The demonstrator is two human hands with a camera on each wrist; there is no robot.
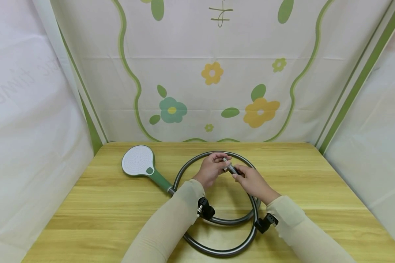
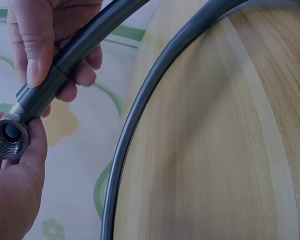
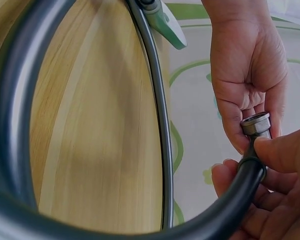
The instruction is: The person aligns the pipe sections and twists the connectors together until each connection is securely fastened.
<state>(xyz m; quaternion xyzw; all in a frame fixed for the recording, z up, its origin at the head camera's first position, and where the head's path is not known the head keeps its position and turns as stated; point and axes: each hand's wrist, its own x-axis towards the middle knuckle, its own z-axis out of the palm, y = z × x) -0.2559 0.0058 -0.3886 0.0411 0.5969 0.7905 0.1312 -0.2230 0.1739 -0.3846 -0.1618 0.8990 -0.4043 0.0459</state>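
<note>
A dark grey shower hose [image 1: 228, 253] lies coiled on the wooden table, one end lifted between both hands. That end carries a threaded metal nut [image 2: 10, 136], its opening facing the left wrist camera. My left hand [image 1: 212, 168] holds the nut between thumb and fingers. Just behind the nut, my right hand [image 1: 254, 182] grips the hose's dark end sleeve [image 2: 47, 90], thumb on one side and fingers beneath. A green handheld shower head [image 1: 138, 160] with a white spray face lies on the table to the left, joined to the hose's other end.
Loops of hose pass under both forearms on the wooden table [image 1: 95, 219]. A white fabric backdrop [image 1: 191, 80] with printed flowers stands behind the table, with white fabric walls at both sides. Each wrist wears a small black camera mount [image 1: 205, 209].
</note>
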